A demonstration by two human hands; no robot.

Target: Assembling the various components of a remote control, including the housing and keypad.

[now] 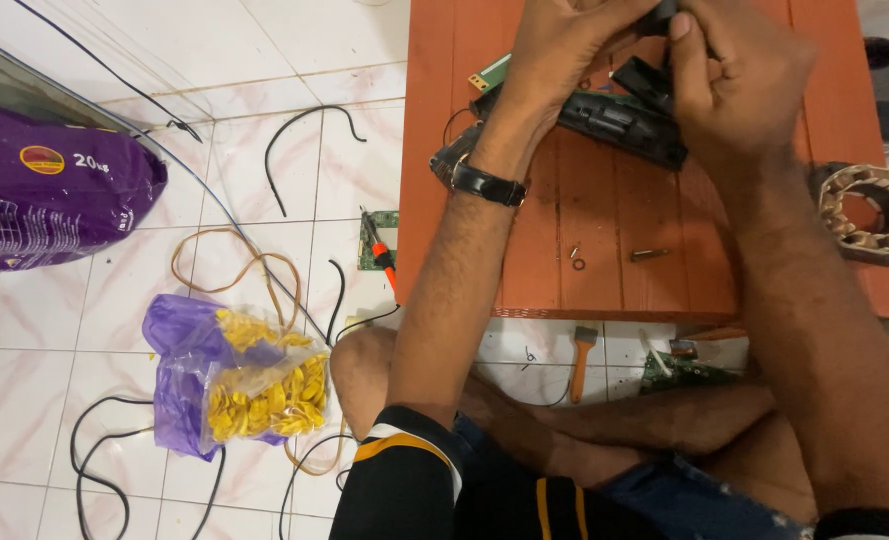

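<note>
Orange table, long black plastic casing

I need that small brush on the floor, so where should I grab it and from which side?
Take the brush by its orange handle, coming from above. It lies flat on the tile below the table edge, bristles toward the table, so the handle end points at you.

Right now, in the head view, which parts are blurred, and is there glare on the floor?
Head view: the right hand and left hand look soft at the top edge; the yellow chips bag is sharp; the white tiled floor shows only mild sheen; lighting is even.
</note>
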